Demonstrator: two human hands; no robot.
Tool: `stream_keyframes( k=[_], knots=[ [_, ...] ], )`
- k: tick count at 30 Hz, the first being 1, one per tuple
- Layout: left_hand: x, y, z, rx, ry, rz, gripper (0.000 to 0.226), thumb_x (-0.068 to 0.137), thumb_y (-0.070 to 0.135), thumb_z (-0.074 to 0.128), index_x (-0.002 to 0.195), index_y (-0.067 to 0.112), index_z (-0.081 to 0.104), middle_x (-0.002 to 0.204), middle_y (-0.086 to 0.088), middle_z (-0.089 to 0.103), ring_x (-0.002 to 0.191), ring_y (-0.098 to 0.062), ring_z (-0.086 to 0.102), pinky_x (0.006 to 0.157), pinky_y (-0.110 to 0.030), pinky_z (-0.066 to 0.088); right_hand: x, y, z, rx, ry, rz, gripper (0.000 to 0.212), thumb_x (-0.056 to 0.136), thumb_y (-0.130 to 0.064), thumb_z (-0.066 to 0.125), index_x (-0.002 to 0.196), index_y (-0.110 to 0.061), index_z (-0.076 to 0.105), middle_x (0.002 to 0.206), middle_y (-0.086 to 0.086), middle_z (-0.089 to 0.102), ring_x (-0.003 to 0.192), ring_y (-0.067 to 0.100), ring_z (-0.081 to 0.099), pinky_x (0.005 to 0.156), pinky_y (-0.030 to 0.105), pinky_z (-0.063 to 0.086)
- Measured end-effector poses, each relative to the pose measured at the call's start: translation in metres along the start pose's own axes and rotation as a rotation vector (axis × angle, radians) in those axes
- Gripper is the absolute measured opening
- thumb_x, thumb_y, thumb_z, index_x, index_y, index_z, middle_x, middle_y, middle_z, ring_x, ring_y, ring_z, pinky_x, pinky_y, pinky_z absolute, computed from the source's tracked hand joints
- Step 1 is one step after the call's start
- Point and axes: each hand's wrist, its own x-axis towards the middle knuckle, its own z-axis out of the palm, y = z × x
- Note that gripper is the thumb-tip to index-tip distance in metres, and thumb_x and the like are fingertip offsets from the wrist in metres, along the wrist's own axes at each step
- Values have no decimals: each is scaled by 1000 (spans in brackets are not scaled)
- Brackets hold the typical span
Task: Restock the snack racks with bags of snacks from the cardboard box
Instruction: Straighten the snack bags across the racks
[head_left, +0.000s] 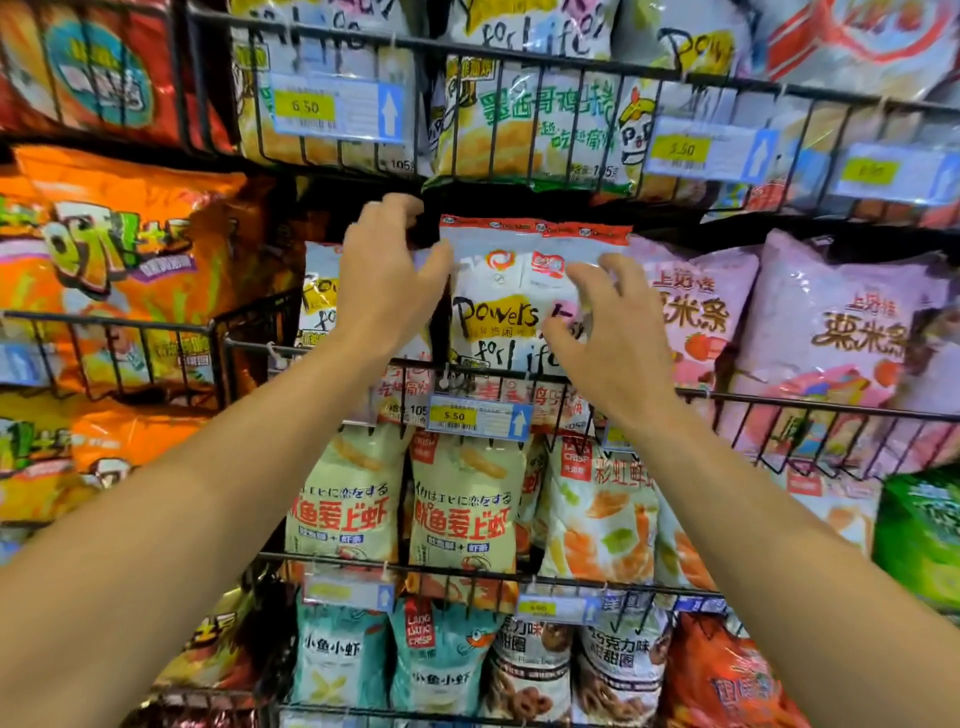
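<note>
A white snack bag with a red top strip (519, 291) stands upright in the middle wire rack (779, 402), its lower part behind the rack's front rail and its top just under the rack above. Pink bags (691, 312) sit just to its right, and another white bag (319, 291) stands to its left, partly behind the left hand (384, 280). That hand is at the bag's left edge, thumb lying against the front near the top corner and the fingers (395, 208) reaching up and behind into the dark gap; whether they actually pinch the bag cannot be told. The right hand (608, 332) is in front of the bag's face with its fingers (618, 270) spread and loosely bent, holding nothing, tips at or just off the film. The bag looks air-puffed, light and soft, with slick plastic that would slide under a flat palm, and its contents would probably crush if squeezed. The flat sealed strip at the top or the side edges seem the safest places to hold while nudging it straight. The cardboard box is not in view.
</note>
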Motion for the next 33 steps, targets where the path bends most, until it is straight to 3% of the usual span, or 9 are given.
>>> stream_keyframes(
  k=[2,5,7,10,16,22,26,30,33],
  knots=[
    [1,-16,-10,237,-26,29,52,93,36,59,138,12,50,136,-12,50,126,-33,41,103,-40,36,-1,3,4,-2,-74,88,52,96,-40,61,143,-23,49,157,6,32,138,30,36,104,44,40],
    [5,-38,-23,532,-160,-37,70,89,54,58,150,26,37,159,-9,26,145,-38,19,114,-52,26,-3,-6,2,-42,36,38,52,95,-40,59,144,-22,50,156,8,34,138,31,34,108,43,34],
    [8,-50,-22,544,-329,-128,78,87,68,46,154,34,26,165,-5,12,150,-37,7,116,-56,23,-2,-15,5,-93,46,-48,54,92,-40,57,142,-19,52,152,11,40,137,35,35,112,47,31],
    [9,-61,-19,534,-425,-115,95,74,82,21,155,33,24,162,-7,23,150,-34,14,117,-54,26,0,-23,15,-162,-79,-83,58,90,-44,53,143,-20,49,152,9,41,141,38,31,115,53,30],
    [9,-68,-24,486,-276,24,62,86,56,59,140,25,52,133,-12,56,125,-39,47,103,-47,38,-8,-21,18,-197,-85,-65,64,91,-39,62,149,-19,43,156,9,37,146,39,23,118,55,26],
    [-24,-56,-42,334,9,106,51,89,38,70,135,20,58,133,-11,52,129,-37,39,102,-38,35,-12,-30,14,-230,-65,-35,60,89,-39,61,145,-19,47,153,9,40,146,40,24,119,55,22],
    [-33,-51,-42,301,25,169,49,86,41,74,129,20,63,130,-11,52,126,-36,41,97,-29,32,-9,-62,12,-106,111,-139,43,87,-30,61,126,-11,60,126,11,60,113,38,52,93,52,46],
    [-34,-54,-50,171,83,160,44,82,41,76,117,15,68,123,-12,51,116,-31,48,97,-23,31,14,-111,20,163,-167,98,36,97,-38,55,122,-12,57,112,8,68,99,32,63,83,47,51],
    [-34,-52,-59,-66,142,49,38,81,28,77,116,17,66,129,-9,43,114,-17,47,99,-18,39,34,-135,35,463,-247,336,59,90,-52,53,131,-9,47,112,16,66,96,35,67,84,53,55]
  ],
)
